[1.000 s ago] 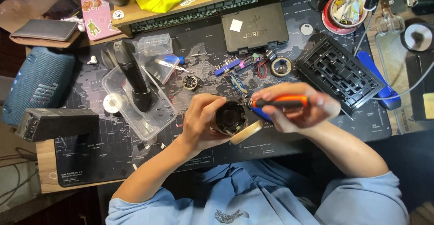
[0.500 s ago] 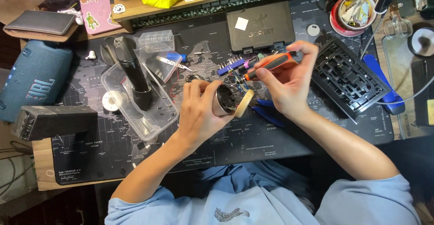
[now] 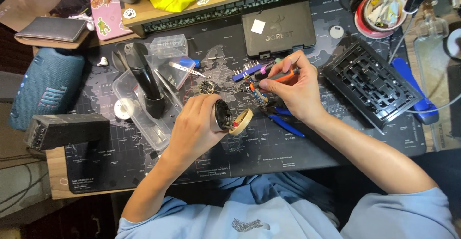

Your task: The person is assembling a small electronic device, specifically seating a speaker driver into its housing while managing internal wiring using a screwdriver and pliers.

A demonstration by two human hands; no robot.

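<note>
Round black device with a tan wooden cap (image 3: 230, 117) sits clasped in our left hand (image 3: 199, 126); just right of it, our right hand (image 3: 294, 87) pinches an orange-and-black screwdriver (image 3: 274, 77) (fingers pressed together).

Materials and finishes: mostly matt black plastic, some bare wood, a little metal.

Left hand (image 3: 199, 126) grips a round part (image 3: 224, 115), dark glossy plastic or metal face, with a pale smooth wooden disc (image 3: 241, 121) at its edge. Right hand (image 3: 297, 90) holds a screwdriver (image 3: 276, 77), orange and black grip, rubbery matt look. Desk mat (image 3: 144, 171) matt dark fabric-like surface, printed. Bench (image 3: 53, 164) bare light wood at the mat's edge. Clear tray (image 3: 144, 119) glossy transparent plastic. Grille panel (image 3: 372, 87) matt black moulded plastic. Speaker (image 3: 45, 87) blue woven cloth. Tweezers (image 3: 185, 68) bright polished metal. Pliers (image 3: 283, 121) with smooth blue plastic handles. Sleeves soft light blue cloth.
</note>
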